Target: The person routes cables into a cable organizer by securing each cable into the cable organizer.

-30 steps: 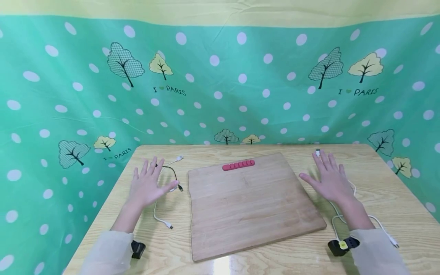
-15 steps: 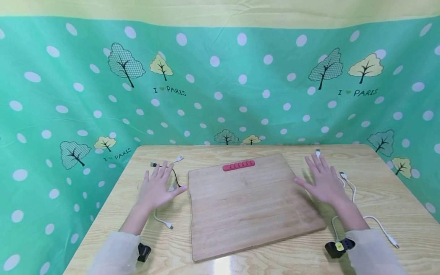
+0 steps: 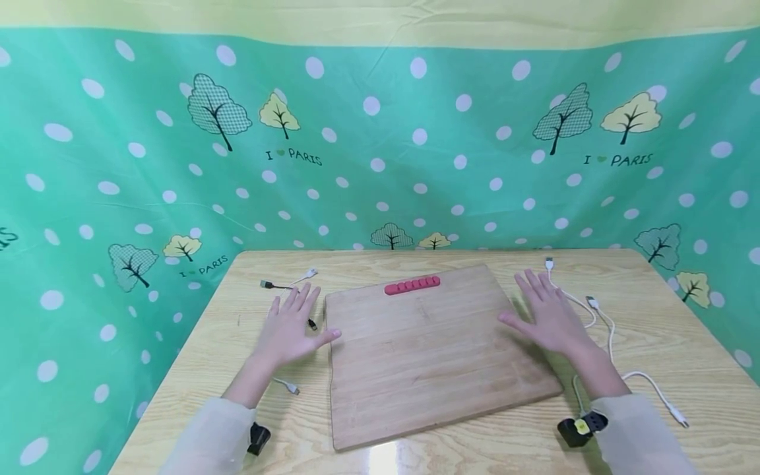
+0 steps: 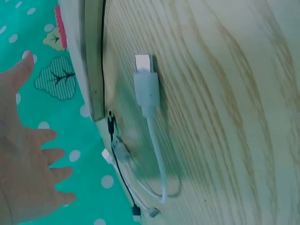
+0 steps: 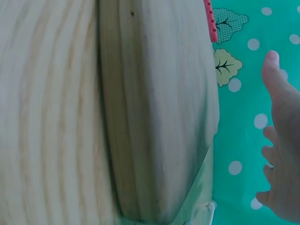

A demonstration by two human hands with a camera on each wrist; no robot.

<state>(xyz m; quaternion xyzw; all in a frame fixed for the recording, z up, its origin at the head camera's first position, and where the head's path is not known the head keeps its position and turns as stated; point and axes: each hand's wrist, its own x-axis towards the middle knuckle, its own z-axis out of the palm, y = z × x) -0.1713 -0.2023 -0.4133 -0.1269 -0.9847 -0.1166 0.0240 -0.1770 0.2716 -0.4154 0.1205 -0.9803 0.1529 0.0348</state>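
Both hands hover palm-down above the table with fingers spread and nothing held. My left hand point(image 3: 289, 333) is over the left edge of a wooden board point(image 3: 439, 356) and partly hides several cables. Among these, a black cable point(image 3: 276, 285) and a white plug point(image 3: 291, 386) show; the left wrist view has that white plug point(image 4: 146, 86) up close. My right hand point(image 3: 549, 316) hangs beside the board's right edge, its thumb over the wood. A red cable holder point(image 3: 412, 285) with a row of slots sits at the board's far edge.
White cables point(image 3: 611, 330) lie right of the board, one with a USB plug point(image 3: 549, 265) near the far edge. The wooden table point(image 3: 671, 316) ends at a green dotted curtain point(image 3: 380, 145). Each wrist wears a black camera point(image 3: 574, 432).
Both hands have drifted inward toward the board, the left to the right and slightly down, the right to the left. The board, cable holder and cables have stayed put.
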